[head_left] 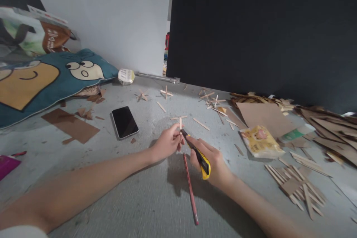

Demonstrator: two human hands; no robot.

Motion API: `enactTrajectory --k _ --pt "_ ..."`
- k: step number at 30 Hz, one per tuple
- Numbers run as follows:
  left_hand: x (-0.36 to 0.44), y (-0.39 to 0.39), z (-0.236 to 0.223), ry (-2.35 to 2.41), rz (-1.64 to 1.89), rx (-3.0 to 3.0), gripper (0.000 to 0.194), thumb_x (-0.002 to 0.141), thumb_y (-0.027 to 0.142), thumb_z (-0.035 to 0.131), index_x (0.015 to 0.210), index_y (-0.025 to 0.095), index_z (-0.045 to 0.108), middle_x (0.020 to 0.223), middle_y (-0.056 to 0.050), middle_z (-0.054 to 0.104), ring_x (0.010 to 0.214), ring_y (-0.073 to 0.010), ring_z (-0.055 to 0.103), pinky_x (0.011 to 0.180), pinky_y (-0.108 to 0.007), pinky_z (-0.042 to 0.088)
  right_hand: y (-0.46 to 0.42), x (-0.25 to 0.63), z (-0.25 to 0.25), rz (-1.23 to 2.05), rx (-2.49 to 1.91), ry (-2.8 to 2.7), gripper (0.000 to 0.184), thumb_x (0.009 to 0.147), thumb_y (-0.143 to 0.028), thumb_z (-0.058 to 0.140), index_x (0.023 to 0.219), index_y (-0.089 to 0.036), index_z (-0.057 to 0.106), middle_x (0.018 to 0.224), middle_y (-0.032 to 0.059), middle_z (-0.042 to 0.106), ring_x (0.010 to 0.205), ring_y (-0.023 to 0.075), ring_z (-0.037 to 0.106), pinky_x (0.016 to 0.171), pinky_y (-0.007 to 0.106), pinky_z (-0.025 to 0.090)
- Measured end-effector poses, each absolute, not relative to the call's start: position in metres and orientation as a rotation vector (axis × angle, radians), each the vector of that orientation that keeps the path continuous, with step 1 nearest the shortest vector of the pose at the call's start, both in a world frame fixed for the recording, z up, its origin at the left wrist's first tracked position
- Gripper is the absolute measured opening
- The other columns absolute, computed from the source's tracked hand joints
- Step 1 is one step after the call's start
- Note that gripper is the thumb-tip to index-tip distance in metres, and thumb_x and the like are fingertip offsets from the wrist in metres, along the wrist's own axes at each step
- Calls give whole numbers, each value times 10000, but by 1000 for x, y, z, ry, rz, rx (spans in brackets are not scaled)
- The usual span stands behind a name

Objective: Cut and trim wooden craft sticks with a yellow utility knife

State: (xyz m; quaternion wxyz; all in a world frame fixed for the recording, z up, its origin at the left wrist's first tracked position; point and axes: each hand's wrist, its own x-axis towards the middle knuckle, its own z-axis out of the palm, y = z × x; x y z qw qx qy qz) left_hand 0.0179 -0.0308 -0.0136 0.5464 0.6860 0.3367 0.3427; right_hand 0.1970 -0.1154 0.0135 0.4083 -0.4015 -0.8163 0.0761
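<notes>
My left hand (169, 141) pinches a small wooden craft-stick piece (180, 123), which stands roughly upright between the fingertips. In my right hand (212, 161) is a yellow and black utility knife (203, 159), its front end meeting the stick's lower end by the left fingertips. Whether the blade is out I cannot tell. Just beyond the left fingers lies another craft stick (182, 118), and a further stick (201, 124) rests to its right. A pink pencil (190, 189) lies below both hands, pointing toward me.
A phone (124, 122) lies left of my hands. Crossed-stick assemblies (166, 92) stand farther back. To the right are a yellow tissue pack (260, 141), a pile of craft sticks (298, 186) and cardboard scraps (331, 126). A blue cushion (61, 78) sits at the left, before a white panel (111, 18).
</notes>
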Motion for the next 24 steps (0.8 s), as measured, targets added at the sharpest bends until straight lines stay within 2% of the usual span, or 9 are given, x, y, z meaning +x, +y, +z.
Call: enactTrajectory --k 10,18,24 --pt "15 -34 -11 874 836 1856 307 985 230 484 1278 195 567 742 17 636 566 -127 530 577 -245 433 -116 203 15 175 -995 -2020 303 1032 -161 487 1317 -183 587 853 27 665 631 120 622 598 237 538" --pt "17 -31 -15 795 789 1594 371 979 372 558 1291 178 497 744 25 626 482 -113 579 468 -222 460 -116 197 15 150 -991 -2055 375 993 -96 496 1348 -191 571 880 48 695 690 146 677 649 261 572" --pt "17 -31 -12 781 834 1631 351 974 319 578 1290 171 544 727 27 624 476 -106 590 463 -215 475 -116 197 12 120 -986 -2043 378 999 -96 481 1353 -199 565 879 43 686 687 144 676 637 265 570"
